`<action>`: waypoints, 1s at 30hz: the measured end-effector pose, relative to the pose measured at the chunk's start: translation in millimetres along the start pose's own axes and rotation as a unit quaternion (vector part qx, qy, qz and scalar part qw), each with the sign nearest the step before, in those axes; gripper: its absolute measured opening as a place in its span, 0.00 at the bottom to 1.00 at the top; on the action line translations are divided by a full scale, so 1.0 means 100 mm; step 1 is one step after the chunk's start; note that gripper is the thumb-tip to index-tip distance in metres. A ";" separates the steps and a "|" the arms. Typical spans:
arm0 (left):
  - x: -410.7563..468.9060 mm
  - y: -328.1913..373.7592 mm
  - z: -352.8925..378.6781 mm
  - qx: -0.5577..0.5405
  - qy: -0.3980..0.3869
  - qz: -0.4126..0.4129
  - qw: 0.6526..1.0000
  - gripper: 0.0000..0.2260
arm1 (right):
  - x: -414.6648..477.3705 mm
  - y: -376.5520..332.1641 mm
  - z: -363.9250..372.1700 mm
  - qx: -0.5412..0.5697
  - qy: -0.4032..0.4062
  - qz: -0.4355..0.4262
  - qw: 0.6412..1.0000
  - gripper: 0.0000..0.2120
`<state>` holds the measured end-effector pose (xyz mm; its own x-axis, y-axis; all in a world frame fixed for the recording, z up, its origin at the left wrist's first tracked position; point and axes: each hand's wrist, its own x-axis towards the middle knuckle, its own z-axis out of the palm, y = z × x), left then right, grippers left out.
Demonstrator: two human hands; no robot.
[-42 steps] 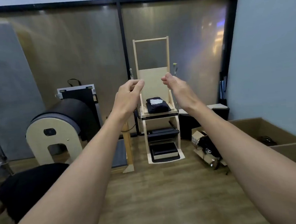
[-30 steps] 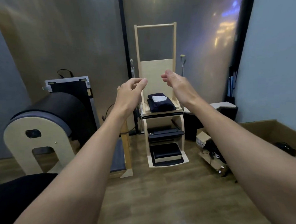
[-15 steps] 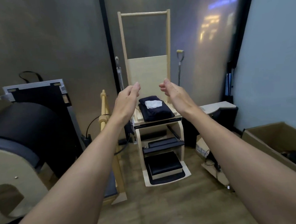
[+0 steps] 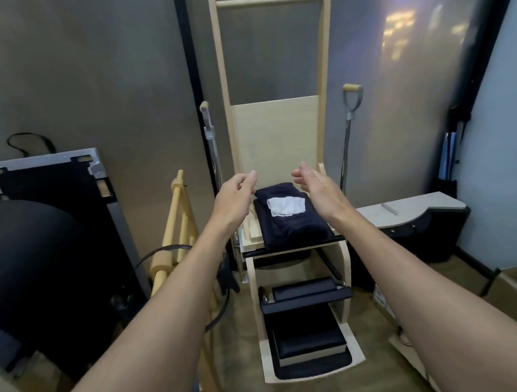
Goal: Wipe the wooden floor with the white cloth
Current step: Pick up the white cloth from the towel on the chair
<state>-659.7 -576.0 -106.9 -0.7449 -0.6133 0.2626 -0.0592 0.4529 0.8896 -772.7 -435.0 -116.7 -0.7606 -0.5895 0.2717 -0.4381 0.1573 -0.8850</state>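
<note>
Pale wooden chair (image 4: 276, 134) against dim grey wall (image 4: 92, 69)

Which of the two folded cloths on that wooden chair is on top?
The white cloth: small and pale, it lies atop the larger navy cloth.

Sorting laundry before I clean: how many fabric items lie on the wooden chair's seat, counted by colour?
White cloth: 1
Dark navy folded fabric: 1
Total: 2
</note>
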 end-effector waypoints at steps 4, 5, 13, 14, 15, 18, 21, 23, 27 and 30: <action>0.85 -0.37 0.27 -0.019 -0.034 -0.019 0.999 0.16 | 0.73 0.38 0.12 -0.002 0.004 0.024 1.000 0.31; 1.08 -0.45 0.33 -0.030 -0.044 -0.030 0.998 0.15 | 0.91 0.47 0.14 -0.008 0.002 0.033 0.999 0.31; 2.47 -1.25 0.90 -0.035 -0.089 -0.103 0.990 0.13 | 2.28 1.25 0.40 0.007 -0.017 0.106 0.994 0.28; 2.64 -1.36 0.99 -0.033 -0.090 -0.112 0.989 0.12 | 2.44 1.38 0.44 0.010 -0.021 0.114 0.993 0.28; 2.85 -1.49 1.09 -0.031 -0.089 -0.122 0.988 0.12 | 2.65 1.56 0.48 0.012 -0.023 0.121 0.992 0.28; 3.25 -1.83 1.31 -0.024 -0.088 -0.148 0.985 0.11 | 3.07 1.99 0.58 0.008 -0.031 0.147 0.989 0.27; 3.67 -2.18 1.60 0.013 -0.090 -0.181 0.979 0.12 | 3.52 2.47 0.65 0.006 -0.054 0.185 0.981 0.23; 3.93 -2.39 1.77 0.035 -0.096 -0.203 0.974 0.14 | 3.77 2.77 0.70 -0.009 -0.079 0.202 0.976 0.19; 4.40 -2.79 2.10 0.101 -0.127 -0.222 0.961 0.15 | 4.20 3.35 0.85 -0.027 -0.103 0.240 0.965 0.16; 4.70 -3.05 2.30 0.133 -0.141 -0.231 0.954 0.21 | 4.41 3.73 0.96 -0.050 -0.116 0.259 0.958 0.17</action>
<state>-1144.3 -853.3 -340.8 -0.7458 -0.6053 -0.2783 -0.5623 0.3480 0.7501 -1225.4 -712.1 -363.6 -0.7670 -0.5694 -0.2958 -0.0820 0.5443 -0.8349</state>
